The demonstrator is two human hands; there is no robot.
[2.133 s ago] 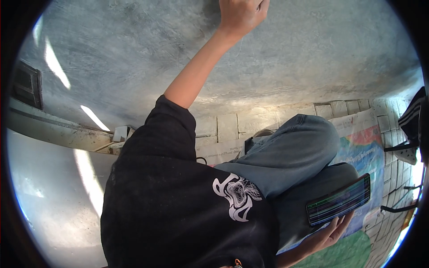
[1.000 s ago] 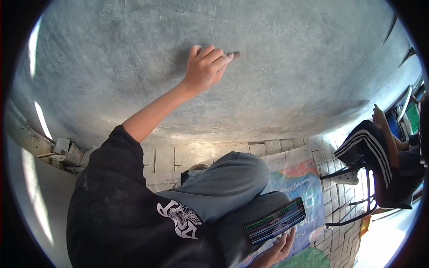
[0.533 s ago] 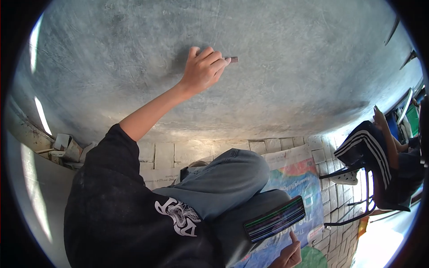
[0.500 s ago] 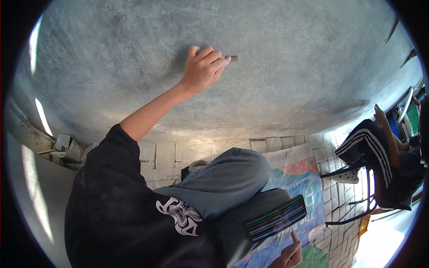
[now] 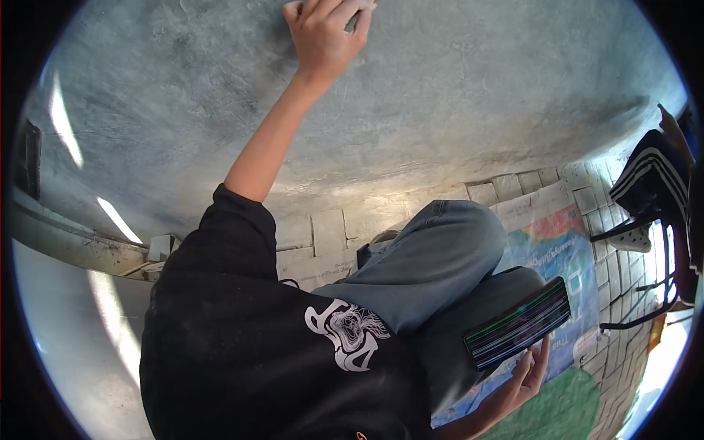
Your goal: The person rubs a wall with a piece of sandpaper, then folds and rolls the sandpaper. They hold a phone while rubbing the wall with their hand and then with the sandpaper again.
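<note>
1. The left hand (image 5: 323,37), top centre of the frame, presses curled fingers on the grey wall (image 5: 477,95); I cannot tell if it holds something.
2. The right hand (image 5: 524,378), lower right, grips the phone (image 5: 518,334) from below, probably so the screen faces upward.

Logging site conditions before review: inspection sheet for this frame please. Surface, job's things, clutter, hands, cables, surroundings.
Surface: grey plastered wall, trowel marks, sunlight streaks at left.
Job's things: phone, screen lit, over the lap.
Clutter: broken block pieces at the wall foot, left.
Hands: left hand raised against the wall at the frame top, fingers curled, contents unclear; right hand holds the phone from below.
Cables: nothing seen.
Surroundings: brick paving; printed sheet spread under the sitter; another person's striped trouser leg at right.
</note>
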